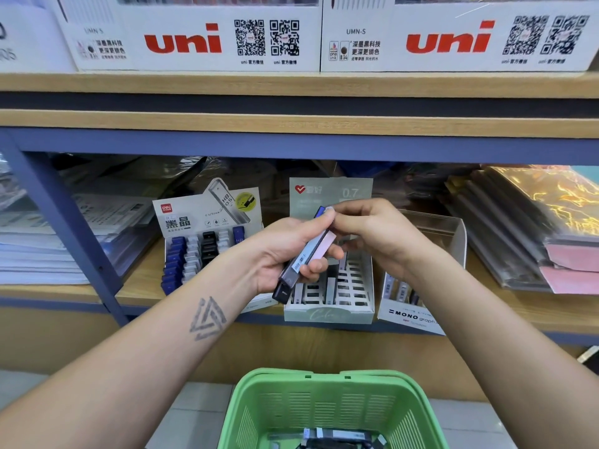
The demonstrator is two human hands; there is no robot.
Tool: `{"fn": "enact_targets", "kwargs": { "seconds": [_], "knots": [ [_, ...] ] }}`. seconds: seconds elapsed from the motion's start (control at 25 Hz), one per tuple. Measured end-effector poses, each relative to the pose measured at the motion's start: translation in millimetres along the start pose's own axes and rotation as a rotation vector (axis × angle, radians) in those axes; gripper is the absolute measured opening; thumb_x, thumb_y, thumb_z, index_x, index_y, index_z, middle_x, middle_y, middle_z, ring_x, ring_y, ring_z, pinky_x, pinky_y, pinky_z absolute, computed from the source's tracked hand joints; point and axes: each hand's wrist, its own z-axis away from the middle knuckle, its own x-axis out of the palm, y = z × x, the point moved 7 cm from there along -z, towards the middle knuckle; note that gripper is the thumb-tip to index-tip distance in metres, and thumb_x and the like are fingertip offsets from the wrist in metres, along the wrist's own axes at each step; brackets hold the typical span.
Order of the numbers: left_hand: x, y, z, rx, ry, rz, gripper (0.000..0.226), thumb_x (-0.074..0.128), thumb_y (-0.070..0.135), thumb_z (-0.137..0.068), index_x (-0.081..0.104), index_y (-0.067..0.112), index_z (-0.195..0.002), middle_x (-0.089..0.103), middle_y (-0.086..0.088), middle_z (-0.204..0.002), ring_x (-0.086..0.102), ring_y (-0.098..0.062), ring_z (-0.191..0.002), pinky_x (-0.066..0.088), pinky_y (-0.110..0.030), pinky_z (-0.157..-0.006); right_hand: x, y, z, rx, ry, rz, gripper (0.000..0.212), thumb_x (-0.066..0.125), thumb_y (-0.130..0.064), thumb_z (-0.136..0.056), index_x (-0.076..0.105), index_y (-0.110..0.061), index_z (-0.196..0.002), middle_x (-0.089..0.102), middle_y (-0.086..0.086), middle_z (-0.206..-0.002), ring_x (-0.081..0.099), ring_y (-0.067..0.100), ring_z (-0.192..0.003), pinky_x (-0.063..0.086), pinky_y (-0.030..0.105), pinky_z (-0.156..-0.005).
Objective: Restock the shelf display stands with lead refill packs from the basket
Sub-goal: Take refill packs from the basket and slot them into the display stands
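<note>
Centre frame: 2 hands, both busy with packs.
- Left hand (285,251) grips a small bundle of lead packs (304,251), fingers curled round it. Bundle runs diagonally, top end upper right, bottom end lower left. At least 3 packs visible (dark, grey w/ barcode, pink); exact count unclear, fingers cover part.
- Right hand (372,234) pinches the top end of the bundle w/ thumb + fingertips. Which pack it has hold of: cannot tell.

Lower shelf (142,280), mid frame: 3 display stands side by side.
- Left stand (207,218), "HB 0.5" card: rows of blue, white, black packs, near full. Right rows partly behind left hand.
- Middle stand (329,312), "0.7" card: slotted tray, mostly vacant slots, approx 3 packs upright. Upper tray hidden by hands.
- Right stand (411,315), "MONO graph": a few packs w/ barcodes, count unclear, right forearm covers much of it.

Bottom centre: 1 green basket (324,403), cut off by lower edge. More packs at its bottom, only a sliver shows, not countable.

Top of frame: 2 white "uni" boxes (194,37) on upper shelf, tops cut off.
Left + right of lower shelf: stacks of wrapped paper goods (518,228), blurred, contents not legible.
</note>
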Motion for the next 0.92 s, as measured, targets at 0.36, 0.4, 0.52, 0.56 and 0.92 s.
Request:
{"fn": "enact_targets", "kwargs": {
  "seconds": [0.36, 0.4, 0.52, 0.56, 0.92],
  "knots": [
    [1.4, -4.1, 8.9, -0.074, 0.028, -0.075, 0.049, 0.046, 0.058, -0.099, 0.048, 0.009, -0.106, 0.047, -0.005, -0.061, 0.043, -0.012, -0.039, 0.033, -0.016, -0.035, -4.5, 3.6, 5.2, 0.047, 0.050, -0.148, 0.017, 0.078, -0.008, -0.083, 0.074, -0.005, -0.100, 0.075, 0.022, -0.093, 0.068, 0.025, -0.078, 0.047, 0.038, -0.077],
    [0.3, -3.6, 9.3, -0.074, 0.043, -0.082, 0.051, 0.045, 0.059, -0.099, 0.047, 0.009, -0.106, 0.046, -0.004, -0.060, 0.043, -0.012, -0.039, 0.033, -0.017, -0.036, -4.9, 3.2, 5.2, 0.061, 0.044, -0.176, 0.014, 0.077, -0.006, -0.084, 0.073, -0.008, -0.097, 0.074, 0.019, -0.091, 0.068, 0.024, -0.078, 0.048, 0.035, -0.076],
    [-3.4, -0.5, 9.7, -0.066, 0.057, -0.037, 0.047, 0.042, 0.057, -0.101, 0.049, 0.010, -0.102, 0.045, -0.003, -0.058, 0.043, -0.011, -0.039, 0.034, -0.016, -0.033, -6.2, 0.6, 4.8, 0.097, 0.017, -0.302, 0.009, 0.071, -0.001, -0.086, 0.071, -0.010, -0.088, 0.072, 0.013, -0.091, 0.067, 0.021, -0.084, 0.050, 0.027, -0.069],
    [-5.6, 0.4, 9.6, -0.067, 0.064, -0.016, 0.044, 0.042, 0.053, -0.103, 0.050, 0.010, -0.100, 0.045, -0.003, -0.057, 0.042, -0.010, -0.038, 0.033, -0.016, -0.031, -6.3, -0.5, 4.8, 0.102, 0.016, -0.347, 0.009, 0.069, 0.001, -0.087, 0.069, -0.008, -0.088, 0.072, 0.013, -0.090, 0.067, 0.021, -0.083, 0.052, 0.026, -0.067],
    [-25.3, 1.1, 6.0, -0.050, 0.214, -0.177, 0.024, 0.050, 0.031, -0.105, 0.052, 0.010, -0.094, 0.044, -0.006, -0.055, 0.040, -0.013, -0.036, 0.028, -0.015, -0.032, -46.7, 2.7, 1.0, 0.021, 0.231, -0.449, 0.013, 0.066, 0.004, -0.089, 0.073, -0.003, -0.097, 0.075, 0.011, -0.088, 0.071, 0.017, -0.077, 0.058, 0.026, -0.069]
  ]
}}
